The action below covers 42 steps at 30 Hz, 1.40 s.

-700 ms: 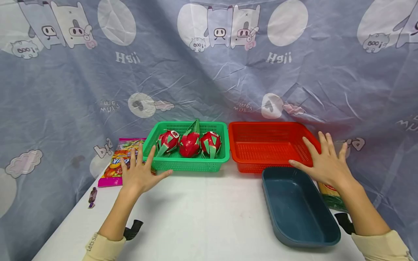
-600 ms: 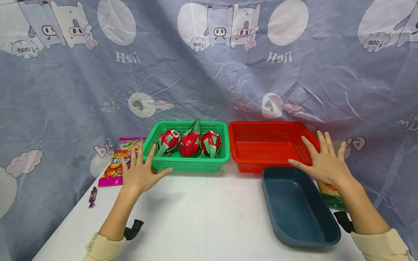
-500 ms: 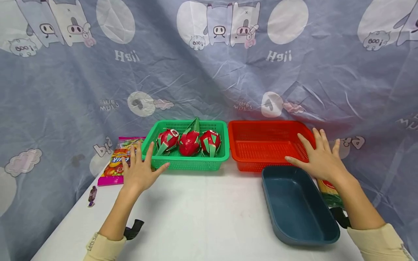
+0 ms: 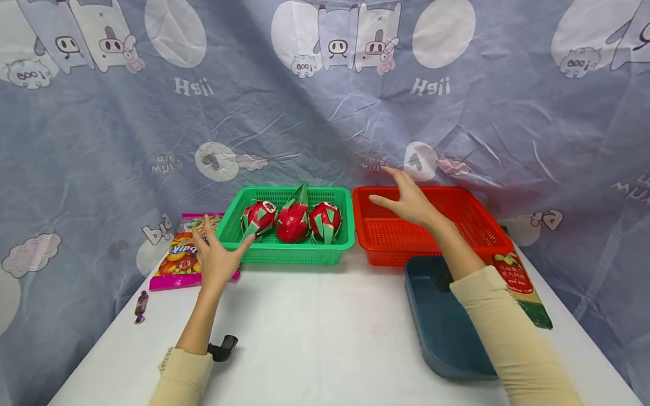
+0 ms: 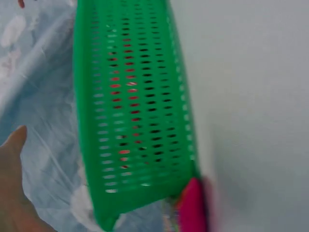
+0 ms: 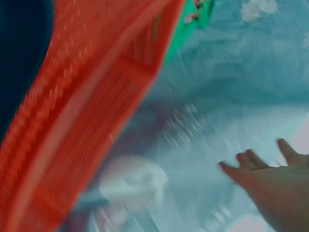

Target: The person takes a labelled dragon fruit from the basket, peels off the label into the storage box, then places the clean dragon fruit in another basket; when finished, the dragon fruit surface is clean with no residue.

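My left hand (image 4: 219,260), fingers spread and holding nothing, hovers at the near left corner of the green basket (image 4: 289,256). In that basket lie three red and green dragon fruit (image 4: 293,223). Over the red basket (image 4: 406,256) my right hand (image 4: 412,200) reaches leftward with fingers extended and nothing in them. In the left wrist view the green basket (image 5: 130,96) fills the middle, with part of the hand (image 5: 17,188) at the left edge. The right wrist view is blurred; the red basket (image 6: 91,125) runs diagonally and the hand (image 6: 275,183) is at lower right.
A dark blue tub (image 4: 424,327) stands in front of the red basket, partly hidden by the right sleeve. At left lie a bright candy bag (image 4: 178,259) and a small wrapped candy (image 4: 141,307). A red, yellow and green packet (image 4: 518,276) lies at right. A printed cloth (image 4: 304,135) hangs behind.
My right hand has swung left from beside the red basket's right end to over its left part, uncovering the packet. My left hand has turned slightly and its fingers have drawn closer together.
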Tool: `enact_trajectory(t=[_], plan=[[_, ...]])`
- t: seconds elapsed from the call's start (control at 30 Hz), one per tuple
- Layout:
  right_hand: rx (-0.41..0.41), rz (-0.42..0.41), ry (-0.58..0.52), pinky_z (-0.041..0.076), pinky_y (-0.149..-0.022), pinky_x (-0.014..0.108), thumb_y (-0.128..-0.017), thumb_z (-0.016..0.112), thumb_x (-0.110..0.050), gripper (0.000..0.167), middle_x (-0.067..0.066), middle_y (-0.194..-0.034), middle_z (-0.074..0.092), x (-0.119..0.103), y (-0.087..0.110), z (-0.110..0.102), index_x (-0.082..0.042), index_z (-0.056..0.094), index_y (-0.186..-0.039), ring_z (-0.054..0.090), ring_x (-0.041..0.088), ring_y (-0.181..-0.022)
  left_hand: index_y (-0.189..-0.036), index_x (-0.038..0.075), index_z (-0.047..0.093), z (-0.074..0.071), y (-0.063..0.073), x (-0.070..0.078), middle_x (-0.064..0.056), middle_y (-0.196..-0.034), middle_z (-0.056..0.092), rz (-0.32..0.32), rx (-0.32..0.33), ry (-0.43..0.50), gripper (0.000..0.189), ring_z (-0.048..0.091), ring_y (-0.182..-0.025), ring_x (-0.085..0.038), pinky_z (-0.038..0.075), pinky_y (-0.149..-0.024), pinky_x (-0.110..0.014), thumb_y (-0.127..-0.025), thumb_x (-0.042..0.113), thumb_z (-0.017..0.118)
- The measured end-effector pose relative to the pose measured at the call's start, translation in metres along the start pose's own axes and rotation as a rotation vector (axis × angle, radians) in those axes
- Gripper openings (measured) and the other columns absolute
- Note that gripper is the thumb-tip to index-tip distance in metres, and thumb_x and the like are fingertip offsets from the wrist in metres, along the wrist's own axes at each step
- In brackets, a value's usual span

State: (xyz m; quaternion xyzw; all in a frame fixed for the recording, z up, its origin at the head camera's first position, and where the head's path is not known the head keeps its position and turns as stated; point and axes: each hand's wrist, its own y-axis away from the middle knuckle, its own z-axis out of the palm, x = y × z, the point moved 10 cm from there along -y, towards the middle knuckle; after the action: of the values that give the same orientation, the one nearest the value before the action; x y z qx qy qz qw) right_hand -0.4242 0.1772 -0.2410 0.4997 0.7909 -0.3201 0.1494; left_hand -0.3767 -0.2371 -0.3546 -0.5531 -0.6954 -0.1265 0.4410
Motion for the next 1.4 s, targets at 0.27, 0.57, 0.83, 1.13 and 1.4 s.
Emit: enact_trajectory(t=[0.27,0.57,0.83,1.13,1.4], plan=[[0.095,0.015,-0.325,0.025,-0.105,0.049,-0.082,0.068,-0.042,0.083,0.017,-0.145,0.027,0.011,-0.050,0.062,-0.019,0.021,-0.147,0.029,0.033,-0.132,-0.143,0.041,-0.014,0.033,-0.016,-0.047,-0.015,-0.150,-0.017,-0.132,0.015,0.264,0.115,-0.003,-0.135,-0.045,0.021,-0.096,-0.068,-0.067,0.065,0.068],[0.051,0.056,-0.342,0.030,-0.102,0.050,-0.081,0.071,-0.033,0.087,0.012,-0.147,0.024,0.024,-0.081,0.118,-0.020,0.016,-0.148,0.028,0.030,-0.132,-0.143,0.042,-0.014,0.051,-0.022,-0.053,-0.016,-0.151,-0.007,-0.111,0.033,0.297,0.117,0.003,-0.136,-0.040,0.022,-0.100,-0.063,-0.064,0.066,0.070],[-0.075,0.101,-0.281,0.035,-0.097,0.053,-0.079,0.072,-0.038,0.089,0.009,-0.148,0.020,0.030,-0.093,0.154,-0.024,0.018,-0.148,0.029,0.034,-0.130,-0.143,0.044,-0.011,0.049,-0.022,-0.054,-0.015,-0.151,0.000,-0.071,0.051,0.327,0.115,0.009,-0.136,-0.038,0.021,-0.099,-0.064,-0.066,0.059,0.074],[-0.133,0.073,-0.316,0.032,-0.100,0.051,-0.079,0.074,-0.033,0.091,0.019,-0.146,0.026,0.042,-0.091,0.162,-0.017,0.016,-0.148,0.027,0.033,-0.132,-0.143,0.044,-0.009,0.052,-0.020,-0.050,-0.014,-0.151,0.000,-0.054,0.052,0.328,0.114,0.009,-0.136,-0.038,0.022,-0.099,-0.065,-0.066,0.060,0.073],[-0.243,0.059,-0.252,0.035,-0.099,0.049,-0.079,0.074,-0.027,0.089,0.019,-0.144,0.028,0.048,-0.100,0.167,-0.017,0.017,-0.148,0.030,0.033,-0.130,-0.143,0.044,-0.008,0.052,-0.018,-0.052,-0.012,-0.152,0.001,-0.066,0.041,0.325,0.115,0.009,-0.136,-0.037,0.019,-0.100,-0.065,-0.066,0.057,0.075]])
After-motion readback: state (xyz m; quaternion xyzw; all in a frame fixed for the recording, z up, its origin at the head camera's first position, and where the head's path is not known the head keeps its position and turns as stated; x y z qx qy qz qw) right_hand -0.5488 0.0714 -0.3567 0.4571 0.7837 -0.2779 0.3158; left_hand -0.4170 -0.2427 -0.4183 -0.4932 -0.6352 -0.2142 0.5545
